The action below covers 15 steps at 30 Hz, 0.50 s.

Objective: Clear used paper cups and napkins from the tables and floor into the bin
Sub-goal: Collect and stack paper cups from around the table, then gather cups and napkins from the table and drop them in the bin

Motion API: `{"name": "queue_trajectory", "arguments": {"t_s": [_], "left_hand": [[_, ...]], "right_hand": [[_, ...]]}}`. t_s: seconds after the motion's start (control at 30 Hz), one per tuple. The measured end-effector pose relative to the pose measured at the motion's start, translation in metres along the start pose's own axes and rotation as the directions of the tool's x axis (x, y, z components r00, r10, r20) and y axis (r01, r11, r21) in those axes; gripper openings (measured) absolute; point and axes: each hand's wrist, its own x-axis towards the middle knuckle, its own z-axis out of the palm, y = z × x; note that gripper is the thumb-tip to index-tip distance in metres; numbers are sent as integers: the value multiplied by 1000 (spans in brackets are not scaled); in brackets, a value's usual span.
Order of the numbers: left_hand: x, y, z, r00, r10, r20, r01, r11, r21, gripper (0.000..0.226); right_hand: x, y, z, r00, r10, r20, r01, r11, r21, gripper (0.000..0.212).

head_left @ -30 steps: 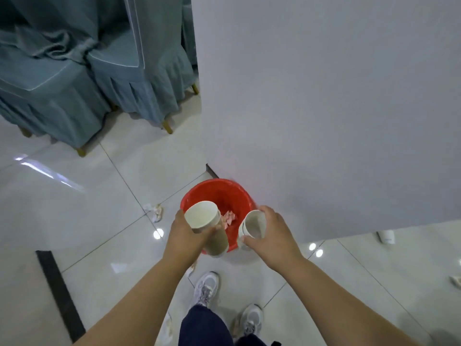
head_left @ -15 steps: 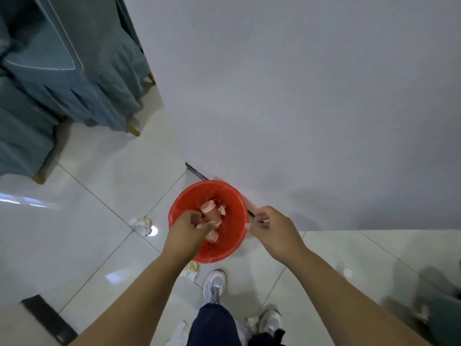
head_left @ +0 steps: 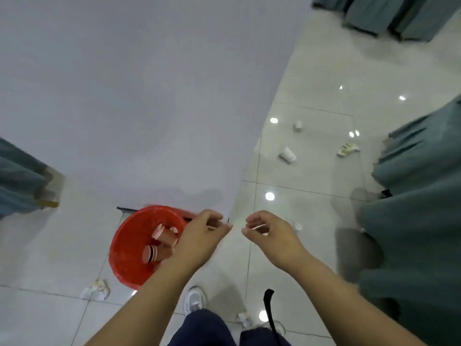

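Glossy tiled floor (head_left: 311, 221). Red bin (head_left: 129, 245) at eight o'clock holds paper cups (head_left: 159, 245). Left hand (head_left: 199, 236) and right hand (head_left: 272, 236) hover loosely curled, empty. Cups (head_left: 287, 154) and napkins (head_left: 96, 292) remain: partly done.

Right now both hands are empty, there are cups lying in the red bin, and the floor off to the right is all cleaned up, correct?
Not quite. The head view shows both the left hand and right hand empty and cups in the red bin, but the floor on the right is not clean: two paper cups and a crumpled napkin lie there.
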Motion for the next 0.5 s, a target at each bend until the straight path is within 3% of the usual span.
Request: {"name": "queue_trajectory", "arguments": {"t_s": [0.27, 0.5], "left_hand": [[-50, 94, 185, 958, 200, 204, -209, 977, 28, 21], [-105, 170, 346, 808, 310, 500, -403, 911, 86, 15]], "right_hand": [[-111, 114, -152, 950, 46, -308, 5, 987, 162, 14], [-215, 214, -263, 771, 214, -599, 15, 935, 354, 11]]}}
